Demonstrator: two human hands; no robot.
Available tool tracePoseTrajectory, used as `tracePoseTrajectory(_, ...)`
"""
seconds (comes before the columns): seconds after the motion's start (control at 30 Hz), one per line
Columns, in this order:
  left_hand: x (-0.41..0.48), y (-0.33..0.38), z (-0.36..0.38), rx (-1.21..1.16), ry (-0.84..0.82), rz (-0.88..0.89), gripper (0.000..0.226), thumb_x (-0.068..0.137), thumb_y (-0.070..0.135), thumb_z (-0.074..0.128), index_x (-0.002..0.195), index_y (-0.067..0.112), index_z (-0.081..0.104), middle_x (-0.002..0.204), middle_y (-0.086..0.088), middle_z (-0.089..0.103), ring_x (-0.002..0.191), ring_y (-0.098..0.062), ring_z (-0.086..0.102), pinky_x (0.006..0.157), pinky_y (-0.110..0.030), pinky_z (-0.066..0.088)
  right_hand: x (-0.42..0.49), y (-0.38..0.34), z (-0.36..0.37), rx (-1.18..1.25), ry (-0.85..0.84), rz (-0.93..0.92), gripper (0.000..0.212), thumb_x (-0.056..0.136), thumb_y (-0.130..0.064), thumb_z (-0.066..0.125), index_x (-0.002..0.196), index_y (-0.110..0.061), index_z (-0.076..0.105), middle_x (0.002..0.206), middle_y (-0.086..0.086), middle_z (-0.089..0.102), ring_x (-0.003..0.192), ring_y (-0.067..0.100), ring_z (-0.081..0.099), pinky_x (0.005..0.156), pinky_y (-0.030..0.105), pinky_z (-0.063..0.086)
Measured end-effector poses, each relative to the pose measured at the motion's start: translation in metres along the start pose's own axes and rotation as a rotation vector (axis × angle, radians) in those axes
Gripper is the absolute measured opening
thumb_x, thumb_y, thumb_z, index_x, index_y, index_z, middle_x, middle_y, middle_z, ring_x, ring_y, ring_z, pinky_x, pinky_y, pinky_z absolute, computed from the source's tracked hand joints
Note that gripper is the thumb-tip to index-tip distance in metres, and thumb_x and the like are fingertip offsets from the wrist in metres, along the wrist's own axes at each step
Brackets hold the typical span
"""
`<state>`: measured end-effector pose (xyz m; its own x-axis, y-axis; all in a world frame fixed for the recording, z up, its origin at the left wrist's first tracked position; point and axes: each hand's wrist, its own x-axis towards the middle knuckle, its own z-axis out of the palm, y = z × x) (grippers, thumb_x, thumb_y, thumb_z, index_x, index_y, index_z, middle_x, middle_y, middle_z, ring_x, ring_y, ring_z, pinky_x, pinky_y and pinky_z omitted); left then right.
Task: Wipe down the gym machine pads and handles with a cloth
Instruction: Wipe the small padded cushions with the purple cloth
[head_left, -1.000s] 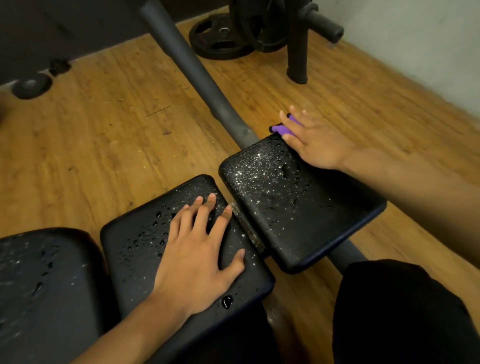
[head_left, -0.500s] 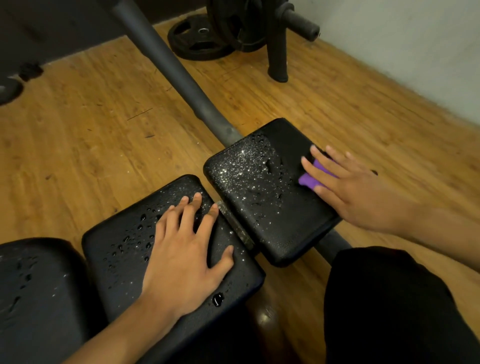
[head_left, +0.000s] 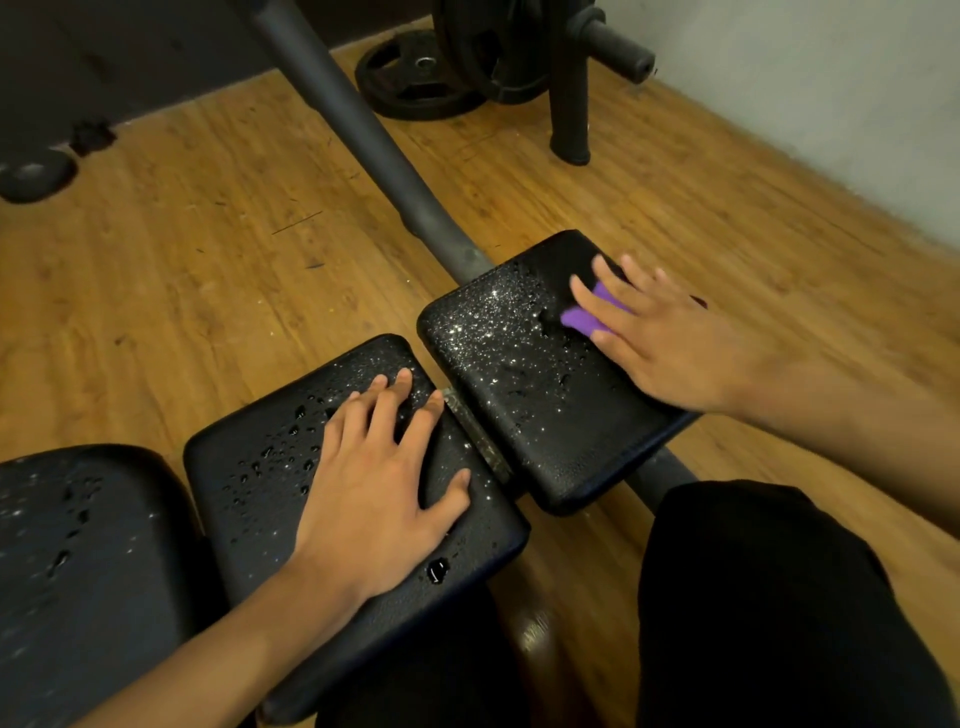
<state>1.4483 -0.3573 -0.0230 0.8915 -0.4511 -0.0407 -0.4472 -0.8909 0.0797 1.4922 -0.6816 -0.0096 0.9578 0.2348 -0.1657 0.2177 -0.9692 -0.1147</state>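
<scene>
The right hand (head_left: 675, 343) lies flat, fingers straight and spread, pressing a small purple cloth (head_left: 584, 317) onto the far right part of the black, pebbled vinyl pad (head_left: 519, 415). Only a little of the cloth shows between the fingers. The left hand (head_left: 379, 478) rests flat with its fingers apart on the neighbouring black square pad (head_left: 260, 467), holding nothing.

Both pads are beaded with water, fine spray on the right one and fatter drops on the middle one, including one large drop (head_left: 437, 570) near the left wrist. The cloth looks small for that much water, so it may soak through and smear rather than dry the vinyl. Held only by flat pressure, it could also slip out from under the fingers on the slick surface. The left palm itself sits in the wet, so the patch beneath it will likely need its own pass, and that hand could slide if leaned on.

A third dark pad (head_left: 78, 545) at the left also carries drops. A narrow metal bracket (head_left: 475, 436) sits in the gap between the two pads and could snag the cloth. The grey steel tube (head_left: 363, 130) of the frame runs away across the wooden floor (head_left: 182, 260) towards black weight plates (head_left: 415, 83) and a black post (head_left: 569, 104). A knee in black fabric (head_left: 779, 597) sits close beside the right pad's near edge.
</scene>
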Motion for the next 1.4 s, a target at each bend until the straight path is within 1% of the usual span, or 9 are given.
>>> tracePoseTrajectory(0.17,0.000,-0.001,0.001,-0.005,0.004,-0.006,0.077,0.095,0.067,0.035,0.154,0.019,0.046,0.162,-0.015,0.037,0.151,-0.036,0.031,0.121,-0.056,0.032,-0.067,0.005,0.000,0.012,-0.111,-0.064,0.056,0.100,-0.060,-0.006,0.156,-0.054,-0.010,0.168,-0.015,-0.019,0.152,0.009,-0.030,0.125,0.041,-0.018)
tracePoseTrajectory(0.3,-0.001,-0.001,0.000,-0.012,0.006,-0.001,0.076,0.095,0.066,0.035,0.154,0.020,0.045,0.161,-0.015,0.037,0.151,-0.036,0.030,0.122,-0.054,0.030,-0.001,0.002,0.001,-0.026,-0.058,-0.049,0.051,0.100,-0.066,-0.009,0.150,-0.064,-0.016,0.165,-0.019,-0.025,0.148,0.024,-0.039,0.115,0.065,-0.024)
tracePoseTrajectory(0.5,0.000,0.000,-0.001,-0.015,0.017,0.000,0.074,0.095,0.065,0.037,0.153,0.021,0.045,0.158,-0.013,0.040,0.150,-0.035,0.031,0.121,-0.053,0.030,0.110,-0.016,-0.011,-0.025,-0.007,0.046,0.063,0.108,-0.054,0.014,0.162,-0.034,-0.013,0.171,0.001,-0.016,0.154,0.022,-0.027,0.121,0.060,-0.018)
tracePoseTrajectory(0.6,0.000,0.001,-0.001,-0.020,0.013,0.001,0.073,0.095,0.065,0.038,0.152,0.020,0.045,0.158,-0.014,0.040,0.149,-0.035,0.031,0.120,-0.053,0.030,0.103,-0.017,-0.008,0.040,0.036,0.045,0.061,0.109,-0.049,0.021,0.164,-0.025,0.008,0.172,0.007,-0.010,0.156,0.022,-0.019,0.125,0.055,-0.012)
tracePoseTrajectory(0.83,-0.001,0.000,0.000,-0.041,0.005,0.003,0.075,0.096,0.066,0.036,0.156,0.021,0.042,0.162,-0.013,0.036,0.153,-0.035,0.028,0.122,-0.055,0.030,-0.023,0.000,0.002,0.032,0.022,0.000,0.063,0.104,-0.059,0.010,0.163,-0.038,0.017,0.172,0.004,0.007,0.159,0.021,0.003,0.128,0.053,0.009)
tracePoseTrajectory(0.93,-0.001,-0.001,0.001,-0.035,0.007,0.004,0.075,0.095,0.066,0.036,0.155,0.021,0.043,0.162,-0.014,0.036,0.153,-0.035,0.028,0.122,-0.055,0.029,-0.065,0.000,0.007,-0.041,-0.022,-0.013,0.065,0.101,-0.060,0.004,0.162,-0.041,0.014,0.171,0.000,0.006,0.159,0.017,0.002,0.128,0.050,0.007)
tracePoseTrajectory(1.1,0.000,-0.001,0.000,-0.034,0.010,0.005,0.075,0.094,0.065,0.037,0.154,0.019,0.046,0.161,-0.014,0.038,0.151,-0.035,0.029,0.122,-0.053,0.027,-0.004,-0.009,0.006,0.009,0.010,0.005,0.068,0.097,-0.063,-0.004,0.161,-0.045,0.004,0.172,-0.002,-0.003,0.158,0.015,-0.008,0.126,0.043,-0.006)
tracePoseTrajectory(1.27,0.000,-0.001,-0.001,-0.042,0.010,0.007,0.075,0.095,0.065,0.037,0.153,0.019,0.046,0.159,-0.014,0.040,0.151,-0.035,0.030,0.121,-0.053,0.030,0.100,-0.020,-0.008,0.021,0.021,0.026,0.056,0.109,-0.052,0.015,0.163,-0.038,0.009,0.173,0.001,-0.003,0.158,0.019,-0.012,0.126,0.045,-0.009)
tracePoseTrajectory(1.4,0.000,-0.001,-0.002,-0.038,-0.002,0.009,0.075,0.095,0.066,0.036,0.154,0.021,0.043,0.161,-0.013,0.037,0.153,-0.034,0.027,0.123,-0.052,0.027,0.098,-0.023,-0.009,0.047,0.031,0.022,0.057,0.109,-0.052,0.015,0.164,-0.038,0.007,0.173,-0.001,-0.002,0.158,0.017,-0.010,0.127,0.045,-0.008)
